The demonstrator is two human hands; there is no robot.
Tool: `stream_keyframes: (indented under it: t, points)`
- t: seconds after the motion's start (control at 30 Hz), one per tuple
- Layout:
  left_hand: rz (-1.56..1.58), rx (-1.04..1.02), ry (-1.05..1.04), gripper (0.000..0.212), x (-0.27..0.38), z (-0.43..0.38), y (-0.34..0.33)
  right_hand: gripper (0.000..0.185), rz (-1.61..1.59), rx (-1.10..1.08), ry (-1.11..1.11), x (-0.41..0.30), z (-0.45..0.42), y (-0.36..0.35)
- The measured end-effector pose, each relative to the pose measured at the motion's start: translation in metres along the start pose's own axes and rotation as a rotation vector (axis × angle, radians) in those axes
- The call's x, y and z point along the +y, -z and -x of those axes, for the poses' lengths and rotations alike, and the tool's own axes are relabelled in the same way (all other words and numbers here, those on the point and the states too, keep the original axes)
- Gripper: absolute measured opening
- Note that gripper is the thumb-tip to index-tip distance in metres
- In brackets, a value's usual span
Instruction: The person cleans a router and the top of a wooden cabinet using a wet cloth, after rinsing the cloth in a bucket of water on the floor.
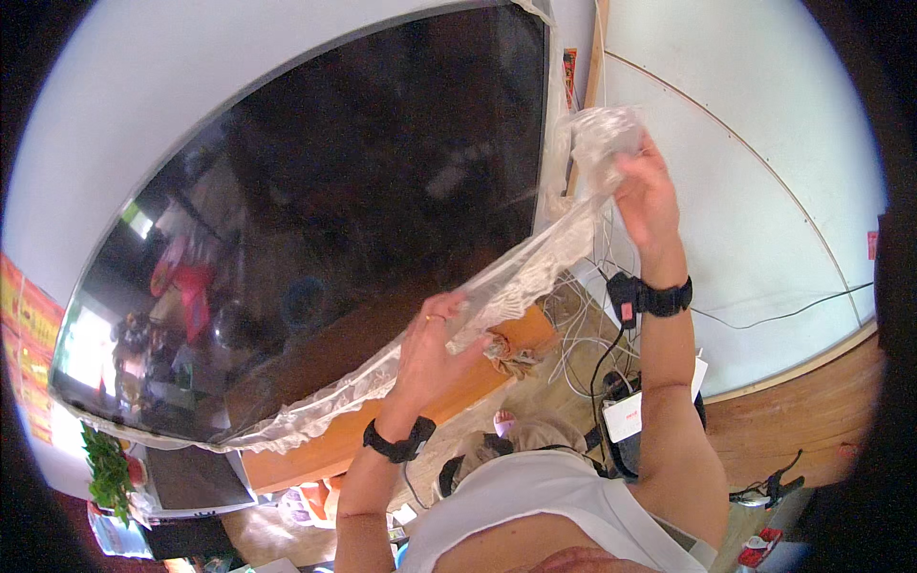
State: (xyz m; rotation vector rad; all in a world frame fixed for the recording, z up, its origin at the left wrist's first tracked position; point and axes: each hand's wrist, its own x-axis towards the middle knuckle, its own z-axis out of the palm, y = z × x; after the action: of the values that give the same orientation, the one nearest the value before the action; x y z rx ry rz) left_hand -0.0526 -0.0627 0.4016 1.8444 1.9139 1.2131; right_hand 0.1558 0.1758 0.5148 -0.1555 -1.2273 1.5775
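Note:
A large flat-screen television (372,193) with a dark, reflective screen stands before me. White lace-trimmed sheer fabric (526,283) runs along its lower edge and up its right side. My right hand (648,186) grips a bunched part of this fabric off the television's lower right corner. With a ring on one finger, my left hand (430,347) is at the bottom edge, the fabric stretched between it and the right hand. Whether the left fingers pinch the cloth is not clear. Black straps are on both wrists.
Beneath the television is an orange-brown wooden cabinet (315,455). Tangled white cables (573,351) hang and lie right of it, near a pale wall panel (745,179). A green leafy plant (107,469) is at the lower left. A white box (623,417) sits beside my right arm.

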Motion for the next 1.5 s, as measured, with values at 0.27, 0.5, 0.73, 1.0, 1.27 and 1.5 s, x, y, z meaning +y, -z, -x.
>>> stream_keyframes:
  t: [0.27,0.5,0.73,1.0,1.27,1.5]
  points:
    - [0.303,-0.017,-0.085,0.059,0.01,-0.052,0.006,0.041,0.339,-0.627,-0.237,0.049,0.061,-0.084]
    - [0.369,-0.017,-0.014,0.026,0.029,-0.046,0.077,0.031,0.594,-0.426,-0.254,0.017,0.005,-0.013]
    - [0.352,0.192,0.032,0.031,0.055,-0.029,0.143,0.102,1.098,-0.112,-0.142,0.12,-0.083,0.126]
    - [0.419,0.302,0.05,0.033,0.071,0.003,0.186,0.049,1.011,-0.103,-0.474,0.097,-0.116,0.128]
    - [0.281,0.256,0.156,0.034,0.063,0.021,0.201,0.037,0.583,0.224,-0.034,-0.049,-0.201,0.09]
    - [0.396,0.186,0.059,0.035,0.06,0.036,0.204,0.044,0.47,0.106,0.252,-0.178,-0.345,0.046]
